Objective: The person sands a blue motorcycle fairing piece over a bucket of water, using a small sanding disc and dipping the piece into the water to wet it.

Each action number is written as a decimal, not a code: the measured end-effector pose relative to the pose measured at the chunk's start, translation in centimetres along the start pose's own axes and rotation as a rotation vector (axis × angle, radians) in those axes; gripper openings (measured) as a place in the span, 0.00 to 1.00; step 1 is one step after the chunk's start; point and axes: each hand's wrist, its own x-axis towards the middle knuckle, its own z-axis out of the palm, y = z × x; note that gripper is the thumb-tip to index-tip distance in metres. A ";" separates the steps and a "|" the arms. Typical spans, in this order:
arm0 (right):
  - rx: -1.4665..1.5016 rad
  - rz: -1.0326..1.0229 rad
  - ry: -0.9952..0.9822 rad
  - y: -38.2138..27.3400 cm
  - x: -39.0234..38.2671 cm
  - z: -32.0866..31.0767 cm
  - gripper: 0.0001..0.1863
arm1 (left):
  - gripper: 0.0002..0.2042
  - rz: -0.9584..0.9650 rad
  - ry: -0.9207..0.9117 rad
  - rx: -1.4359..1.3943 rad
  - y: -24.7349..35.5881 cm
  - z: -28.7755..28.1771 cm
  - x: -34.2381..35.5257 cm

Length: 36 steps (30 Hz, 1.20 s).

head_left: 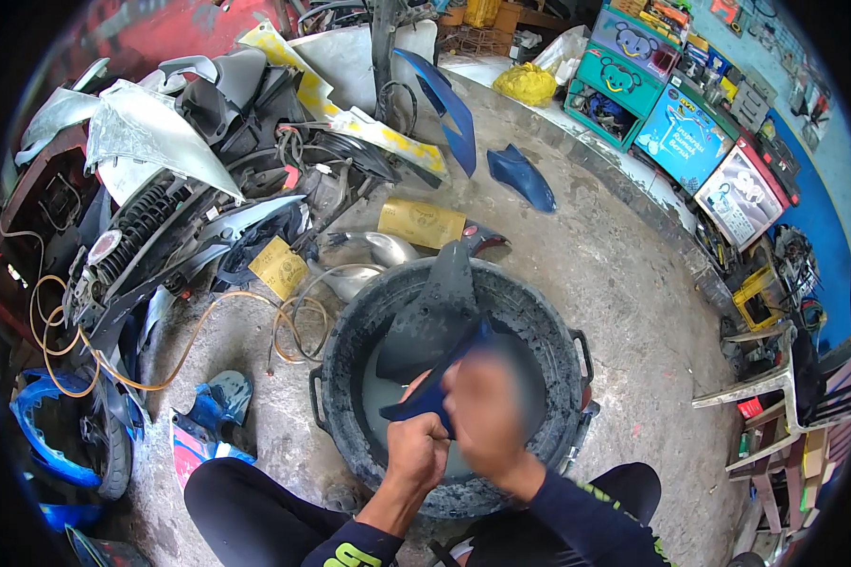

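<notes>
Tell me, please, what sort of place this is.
Most likely a motorcycle body repair workshop: a coil-spring shock absorber lies among a heap of loose body panels at the left, and a dark blue panel is held over a black tub in the middle.

Beyond the grip I can see dark print on a wide yellow sheet [423, 222], and more on a smaller yellow sheet [278, 267] off to its left. Far to the right of the grip, pale lettering crosses a bright blue panel [681, 137]. Nearer than the grip, behind the left hand [412, 455], yellow-green characters mark a dark cuff [353, 548].
</notes>
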 end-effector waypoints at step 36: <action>-0.069 0.021 0.005 1.5 1.8 -1.3 0.14 | 0.40 -0.005 -0.043 0.041 0.7 1.9 -0.5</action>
